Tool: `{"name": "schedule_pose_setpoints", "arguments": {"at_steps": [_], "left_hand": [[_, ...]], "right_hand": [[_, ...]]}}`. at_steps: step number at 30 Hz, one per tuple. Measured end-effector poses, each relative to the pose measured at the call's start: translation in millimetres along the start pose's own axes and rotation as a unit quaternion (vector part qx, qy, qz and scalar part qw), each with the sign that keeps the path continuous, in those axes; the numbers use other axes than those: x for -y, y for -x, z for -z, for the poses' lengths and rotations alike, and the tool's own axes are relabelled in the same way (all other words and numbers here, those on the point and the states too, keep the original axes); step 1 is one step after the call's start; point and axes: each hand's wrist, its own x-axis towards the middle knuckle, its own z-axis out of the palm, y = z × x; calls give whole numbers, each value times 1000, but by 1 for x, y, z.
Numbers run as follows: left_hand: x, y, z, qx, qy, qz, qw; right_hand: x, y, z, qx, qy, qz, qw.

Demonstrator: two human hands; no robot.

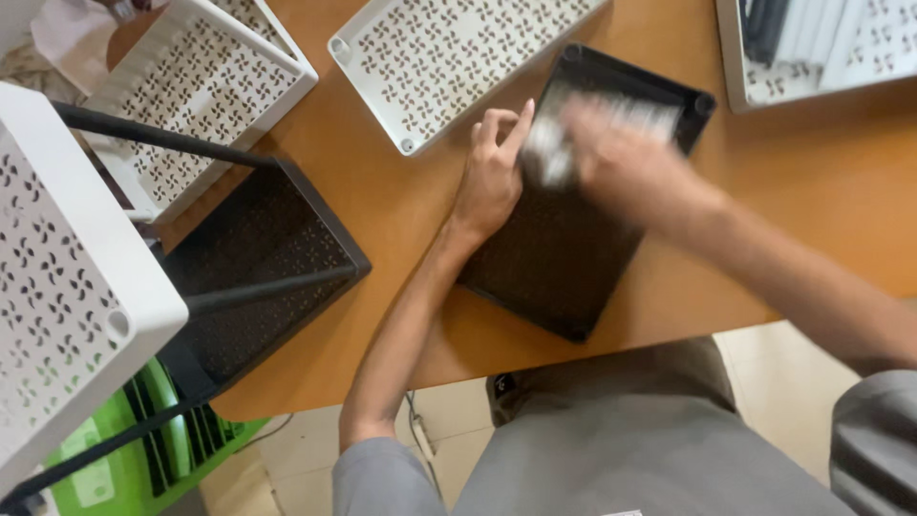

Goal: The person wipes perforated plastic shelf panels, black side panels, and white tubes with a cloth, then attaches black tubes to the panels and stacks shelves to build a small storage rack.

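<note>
In the head view, the left hand point(492, 177) is pressing loosely curled fingers on the black perforated tray point(564, 258) near the wooden table's point(382, 210) near edge; the blurred right hand point(621, 158) is gripping a whitish cloth-like wad point(546, 151), rubbing. Hard strokes could be nudging the tray off the edge.

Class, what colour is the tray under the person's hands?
Black tray, with a perforated pattern; head view.

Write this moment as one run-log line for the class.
left hand: steadies black tray | right hand: blurred, on tray holding pale thing | surface: wooden table | nearby: white perforated tray
</note>
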Motion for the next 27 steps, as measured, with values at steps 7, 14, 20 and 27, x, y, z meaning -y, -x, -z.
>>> {"name": "schedule_pose_setpoints", "arguments": {"at_steps": [7,14,20,27], "left_hand": [[-6,-7,5,-55,13,-2,998],[-10,-7,8,-20,14,39,999],[-10,-7,10,-26,-12,31,999],[-17,-7,15,-28,-49,10,998]], "right_hand": [[10,8,-3,31,-146,70,986],[-5,8,5,-16,-179,-74,981],[-6,9,14,36,-285,85,954],[-22,22,8,95,-186,-40,977]]}}
